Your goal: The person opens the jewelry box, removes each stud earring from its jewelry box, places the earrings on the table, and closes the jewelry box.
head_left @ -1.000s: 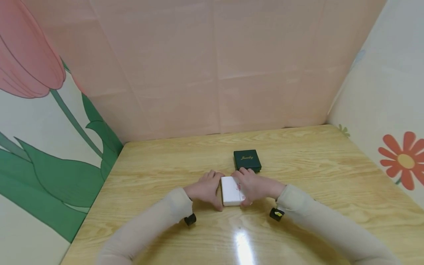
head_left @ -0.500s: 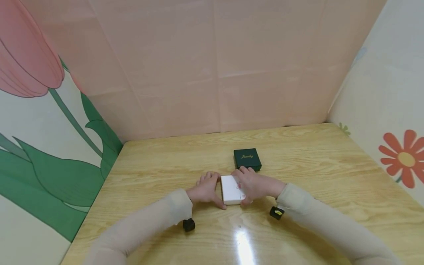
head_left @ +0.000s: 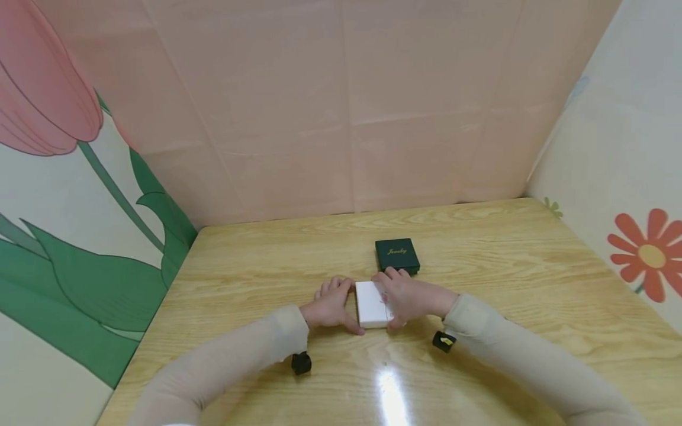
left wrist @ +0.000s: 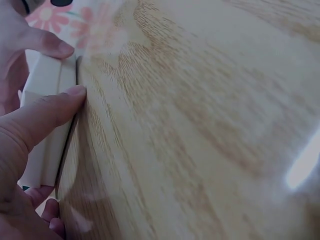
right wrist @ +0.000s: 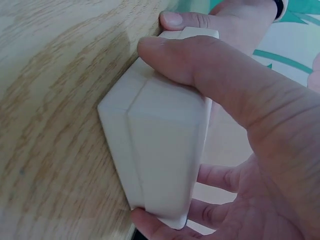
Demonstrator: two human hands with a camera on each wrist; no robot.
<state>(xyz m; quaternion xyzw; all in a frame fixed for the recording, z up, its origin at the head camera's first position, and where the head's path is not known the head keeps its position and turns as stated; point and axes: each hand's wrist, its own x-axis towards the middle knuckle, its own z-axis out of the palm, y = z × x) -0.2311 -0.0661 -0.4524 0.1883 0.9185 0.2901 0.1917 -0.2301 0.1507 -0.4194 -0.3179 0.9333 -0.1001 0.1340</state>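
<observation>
While a pink backdrop [head_left: 277, 118] rises behind a wood-grain table [head_left: 256, 254], the left hand [head_left: 327, 306] and the right hand [head_left: 410, 296] are clamped, thumb opposite fingers, on 1 white box [head_left: 370, 305] lying on the table between them. Beyond the right hand sits 1 dark green box [head_left: 396, 261] with gold lettering [head_left: 397, 251].

Near box [head_left: 370, 305] on table [head_left: 256, 254], between left grip [head_left: 329, 306] and right grip [head_left: 409, 297]; far box [head_left: 397, 255] behind, slightly right.

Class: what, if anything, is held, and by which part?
A white box: right hand grips its right end, left hand its left, each across near and far sides.
</observation>
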